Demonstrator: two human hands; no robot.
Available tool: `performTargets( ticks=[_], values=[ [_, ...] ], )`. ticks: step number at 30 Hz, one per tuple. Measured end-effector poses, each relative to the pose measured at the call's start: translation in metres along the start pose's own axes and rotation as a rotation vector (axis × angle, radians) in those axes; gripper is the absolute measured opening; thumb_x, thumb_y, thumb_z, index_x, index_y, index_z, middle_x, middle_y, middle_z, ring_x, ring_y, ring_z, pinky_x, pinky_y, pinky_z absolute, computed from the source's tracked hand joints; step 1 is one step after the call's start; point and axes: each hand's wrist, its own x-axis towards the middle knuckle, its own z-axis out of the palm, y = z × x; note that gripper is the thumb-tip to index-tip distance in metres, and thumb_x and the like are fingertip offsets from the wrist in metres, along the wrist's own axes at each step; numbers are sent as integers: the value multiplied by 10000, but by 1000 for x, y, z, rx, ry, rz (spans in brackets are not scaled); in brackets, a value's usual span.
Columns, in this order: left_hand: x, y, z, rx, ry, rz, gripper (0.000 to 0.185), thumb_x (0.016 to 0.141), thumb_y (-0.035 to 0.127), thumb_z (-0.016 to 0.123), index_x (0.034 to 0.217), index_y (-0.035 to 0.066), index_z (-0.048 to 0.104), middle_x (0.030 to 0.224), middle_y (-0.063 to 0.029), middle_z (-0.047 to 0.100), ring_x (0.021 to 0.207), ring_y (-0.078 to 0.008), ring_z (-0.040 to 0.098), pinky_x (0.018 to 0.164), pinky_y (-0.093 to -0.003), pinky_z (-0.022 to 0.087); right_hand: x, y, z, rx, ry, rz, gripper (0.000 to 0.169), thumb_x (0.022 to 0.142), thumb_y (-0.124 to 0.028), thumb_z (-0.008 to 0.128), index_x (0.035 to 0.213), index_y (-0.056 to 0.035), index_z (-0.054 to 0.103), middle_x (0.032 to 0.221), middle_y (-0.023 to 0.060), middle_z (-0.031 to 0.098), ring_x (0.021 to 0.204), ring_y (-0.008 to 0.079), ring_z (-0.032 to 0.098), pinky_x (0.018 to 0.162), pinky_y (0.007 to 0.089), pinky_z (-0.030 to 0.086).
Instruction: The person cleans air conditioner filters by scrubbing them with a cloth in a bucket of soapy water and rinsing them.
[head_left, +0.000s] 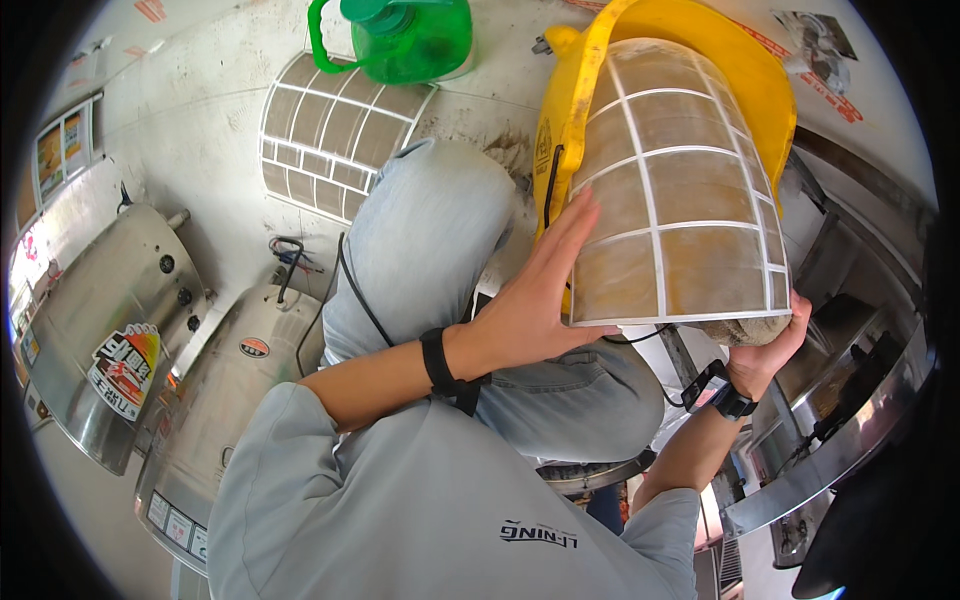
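A curved mesh filter panel with a white plastic grid frame is tilted over the mouth of a yellow plastic bucket. Along its left edge lie the fingers of my left hand, and my thumb rests at the lower rim. My right hand is under the lower right corner, gripping a grey-brown pad, perhaps a sponge or cloth. That pad is mostly hidden by the panel, as are some right fingers. The mesh looks dusty, with pale smears.
A second mesh filter panel lies on the dirty white floor, partly behind a green plastic jug. Two stainless steel tanks stand left. Black cables run past my knee. A metal frame is at right.
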Motion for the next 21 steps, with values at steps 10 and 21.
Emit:
performTargets(
  ticks=[10, 21],
  values=[
    [3, -10, 11, -7, -53, 28, 1199, 771, 322, 931, 1664, 44, 180, 1741, -218, 98, 1607, -395, 145, 1284, -469, 213, -6, 0, -6, 0, 43, -86, 325, 955, -290, 570, 1053, -20, 722, 1062, 120, 769, 969, 283, 727, 916, 429, 581],
    [7, -8, 23, -701, 226, -131, 1015, 929, 319, 807, 1672, 47, 171, 1750, -149, 135, 1626, -315, 100, 1292, -494, 137, 6, 11, -48, 176, -128, 35, 439, 941, -308, 528, 1181, 15, 704, 1187, 155, 747, 1071, 312, 701, 980, 449, 555]
  ],
)
